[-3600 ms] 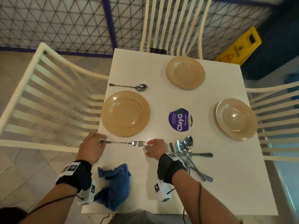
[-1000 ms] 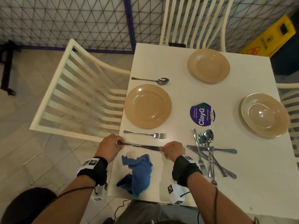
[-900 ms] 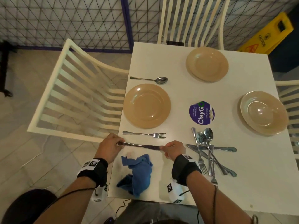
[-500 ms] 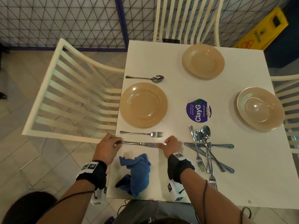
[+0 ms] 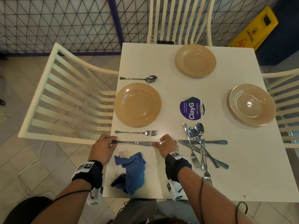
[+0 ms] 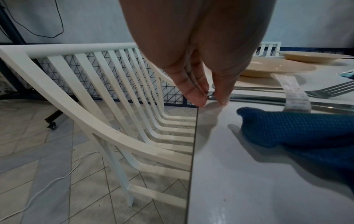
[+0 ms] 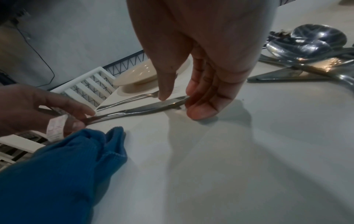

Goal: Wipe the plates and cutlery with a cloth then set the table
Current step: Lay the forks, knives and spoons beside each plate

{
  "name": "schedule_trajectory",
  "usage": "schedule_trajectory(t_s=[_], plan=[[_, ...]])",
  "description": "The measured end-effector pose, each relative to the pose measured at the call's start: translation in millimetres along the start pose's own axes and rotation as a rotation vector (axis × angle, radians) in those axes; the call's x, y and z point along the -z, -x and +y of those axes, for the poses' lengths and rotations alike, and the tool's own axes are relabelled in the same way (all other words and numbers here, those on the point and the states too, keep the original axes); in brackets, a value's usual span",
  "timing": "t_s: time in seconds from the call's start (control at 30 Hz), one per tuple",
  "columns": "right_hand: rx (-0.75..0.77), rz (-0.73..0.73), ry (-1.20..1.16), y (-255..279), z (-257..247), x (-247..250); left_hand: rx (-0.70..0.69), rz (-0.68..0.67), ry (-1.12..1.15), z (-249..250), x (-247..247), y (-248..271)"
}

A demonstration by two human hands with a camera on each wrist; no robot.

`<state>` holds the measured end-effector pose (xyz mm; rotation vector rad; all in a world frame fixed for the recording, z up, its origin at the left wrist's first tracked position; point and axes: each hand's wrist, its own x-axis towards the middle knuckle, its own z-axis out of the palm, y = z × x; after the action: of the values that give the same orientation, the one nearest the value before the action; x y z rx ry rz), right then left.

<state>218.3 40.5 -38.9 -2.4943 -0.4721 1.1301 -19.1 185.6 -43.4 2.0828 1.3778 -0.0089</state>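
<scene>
My left hand pinches the handle of a table knife, and my right hand pinches its blade tip. The knife lies level at the table surface, parallel to a fork that sits just below the near-left tan plate. A spoon lies beyond that plate. In the left wrist view my left hand has thumb and fingertips on the handle end. The right wrist view shows my right hand around the knife. A crumpled blue cloth lies near the front edge, between my wrists.
A pile of spoons, forks and knives lies right of my right hand. Two more tan plates sit at the far and right places. A purple sticker marks the white table. White slatted chairs surround it.
The fork that both hands held 3.6 s ago now lies below the plate. Both hands have since brought the knife forward and down, close beside the fork.
</scene>
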Motion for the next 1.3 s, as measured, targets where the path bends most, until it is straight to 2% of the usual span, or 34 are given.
schedule_trajectory(t_s=[0.13, 0.33, 0.47, 0.53, 0.6, 0.7, 0.83, 0.97, 1.03, 1.1, 1.3], plan=[[0.003, -0.020, -0.016, 4, 6, 3, 0.005, -0.017, 0.004, 2, 2, 3], [0.086, -0.053, -0.001, 21, 22, 17, 0.033, -0.011, 0.035, 6, 14, 12], [0.177, 0.123, 0.007, 34, 58, 52, 0.034, 0.096, 0.091, 24, 36, 24], [0.158, 0.219, 0.044, 36, 80, 70, -0.004, 0.154, 0.142, 41, 44, 33], [0.118, 0.249, 0.082, 34, 94, 80, -0.070, 0.174, 0.185, 65, 47, 41], [0.071, 0.202, 0.190, 23, 99, 85, -0.161, 0.152, 0.212, 103, 39, 48], [0.105, 0.138, 0.381, 13, 99, 85, -0.207, 0.116, 0.237, 146, 16, 61], [0.112, 0.057, 0.469, 13, 96, 85, -0.175, 0.018, 0.253, 174, -17, 80], [0.103, 0.003, 0.443, 15, 97, 89, -0.162, -0.030, 0.207, 184, -36, 89], [0.122, -0.049, 0.403, 16, 103, 92, -0.092, -0.110, 0.191, 192, -55, 100], [0.177, -0.294, 0.358, 11, 119, 94, 0.027, -0.289, 0.019, 209, -105, 124]])
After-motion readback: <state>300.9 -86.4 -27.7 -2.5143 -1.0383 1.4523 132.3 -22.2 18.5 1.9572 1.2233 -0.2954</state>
